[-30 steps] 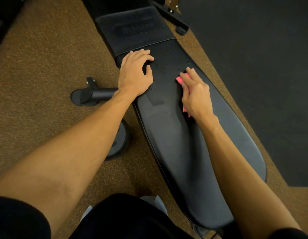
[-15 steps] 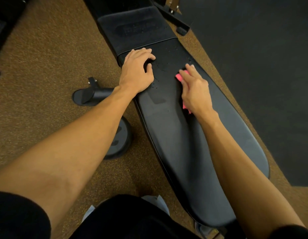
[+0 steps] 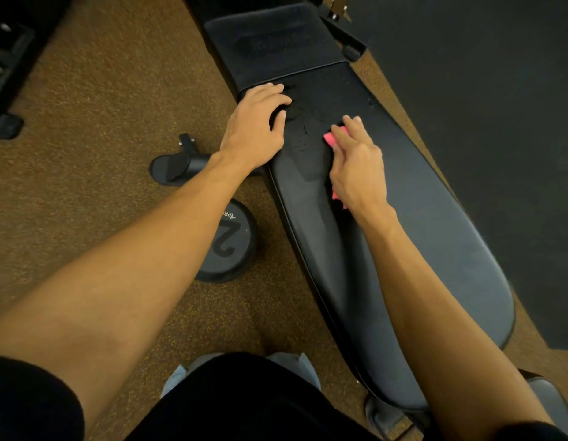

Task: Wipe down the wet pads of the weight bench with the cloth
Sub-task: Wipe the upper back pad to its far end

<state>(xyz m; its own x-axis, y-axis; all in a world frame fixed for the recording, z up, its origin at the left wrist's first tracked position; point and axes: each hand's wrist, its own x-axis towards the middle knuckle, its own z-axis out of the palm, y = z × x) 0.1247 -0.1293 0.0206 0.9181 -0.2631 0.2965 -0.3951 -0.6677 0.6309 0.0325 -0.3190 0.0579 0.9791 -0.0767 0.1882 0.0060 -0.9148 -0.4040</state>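
Cloth barely shifted, pinned beneath right fingers.

The black bench pad carries droplets and a pink cloth.

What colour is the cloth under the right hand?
Bright pink cloth, seen in the head view, under the right hand.

The long pad runs from 5 o'clock up to 12, where the short pad lies beyond it. My left hand rests on its far end at 11. My right hand lies on the cloth, at 3 o'clock from the left. On the floor at 9 of the long pad sits a weight, with the bench foot behind it.
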